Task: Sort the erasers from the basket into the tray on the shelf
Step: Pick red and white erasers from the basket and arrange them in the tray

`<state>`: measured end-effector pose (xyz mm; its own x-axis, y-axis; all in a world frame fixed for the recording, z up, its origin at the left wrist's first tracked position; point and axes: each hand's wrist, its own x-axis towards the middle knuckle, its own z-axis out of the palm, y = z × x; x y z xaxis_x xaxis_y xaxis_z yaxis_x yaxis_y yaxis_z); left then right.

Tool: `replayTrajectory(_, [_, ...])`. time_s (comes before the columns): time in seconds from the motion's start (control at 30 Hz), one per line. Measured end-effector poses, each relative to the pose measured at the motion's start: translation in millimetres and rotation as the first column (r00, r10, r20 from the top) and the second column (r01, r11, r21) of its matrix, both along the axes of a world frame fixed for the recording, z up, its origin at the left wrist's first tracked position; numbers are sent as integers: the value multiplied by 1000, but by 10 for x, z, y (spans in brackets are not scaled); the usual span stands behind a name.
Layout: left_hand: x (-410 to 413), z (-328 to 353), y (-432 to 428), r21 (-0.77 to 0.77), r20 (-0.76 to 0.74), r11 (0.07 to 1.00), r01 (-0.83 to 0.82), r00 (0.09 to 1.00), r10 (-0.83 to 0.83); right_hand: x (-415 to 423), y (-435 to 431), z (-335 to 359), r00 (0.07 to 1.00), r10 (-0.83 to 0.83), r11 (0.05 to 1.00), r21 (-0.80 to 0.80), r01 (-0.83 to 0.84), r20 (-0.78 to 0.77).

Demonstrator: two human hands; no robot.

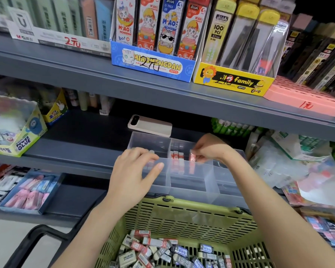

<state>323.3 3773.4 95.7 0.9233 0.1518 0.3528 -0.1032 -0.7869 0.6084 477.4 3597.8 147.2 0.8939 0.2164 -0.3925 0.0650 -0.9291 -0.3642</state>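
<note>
Grey shop shelving packed with stationery fills our head view, and we work at the middle shelf. Our left hand grips the front rim of the clear divided tray, fingers curled over its left compartment. Our right hand pinches a red-sleeved eraser upright in the middle compartment, just beside a short row of red erasers standing there. Below us, the green basket holds a heap of mixed erasers, red, blue and white. We judge the sorting barely begun: one compartment is partly filled, and most of the stock is left.
</note>
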Motion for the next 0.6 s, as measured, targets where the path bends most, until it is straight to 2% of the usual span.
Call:
replayTrajectory(0.17, [0, -7, -1, -9, 9, 1000, -10, 1000, 10, 46, 164, -199, 996, 21, 979, -205, -2, 86])
replayTrajectory(0.27, [-1, -6, 3, 7, 9, 1000, -3, 1000, 3, 15, 221, -242, 996, 62, 959, -279, -42, 63])
replayTrajectory(0.37, [3, -19, 7, 11, 7, 1000, -3, 1000, 3, 15, 197, -239, 996, 61, 972, -232, -43, 70])
replayTrajectory(0.47, [13, -29, 17, 8, 21, 1000, -10, 1000, 10, -86, 108, -144, 986, 144, 971, -204, -124, 84])
replayTrajectory(0.53, [5, -7, 13, 6, 38, 1000, -5, 999, 4, -237, -4, -90, 951, 201, 978, -97, -182, 236])
replayTrajectory(0.6, [-17, 31, -5, -18, 62, 1000, -8, 998, 9, -519, -153, -38, 886, 173, 968, 89, -233, 430])
